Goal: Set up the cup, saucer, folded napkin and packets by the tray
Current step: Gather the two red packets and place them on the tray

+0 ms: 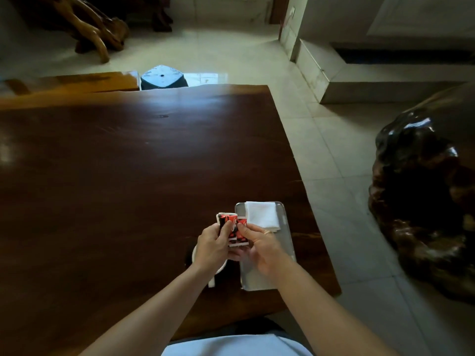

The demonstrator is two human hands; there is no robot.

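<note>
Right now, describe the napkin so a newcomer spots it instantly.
Start at the dark wooden table and go to the metal tray near its right edge. The napkin lies on the tray's far end: a plain white folded square, unlike the red printed packets beside it.

- The broad dark brown wooden table (128,176) has a smooth, polished top with a soft sheen where window light falls on it.
- The rectangular silver-grey metal tray (288,227) looks brushed and dull rather than mirror-bright.
- The folded white napkin (262,214) on it looks like soft, matt cloth or paper; which one I cannot tell.
- The red, black and white packets (235,228) look like glossy printed wrappers, slightly creased.
- The round white saucer (221,269) looks like smooth glazed ceramic.
- The pale floor tiles (334,163) are smooth and faintly reflective.
- The dark lumpy carved root (424,188) at the right is highly lacquered and shiny.
</note>
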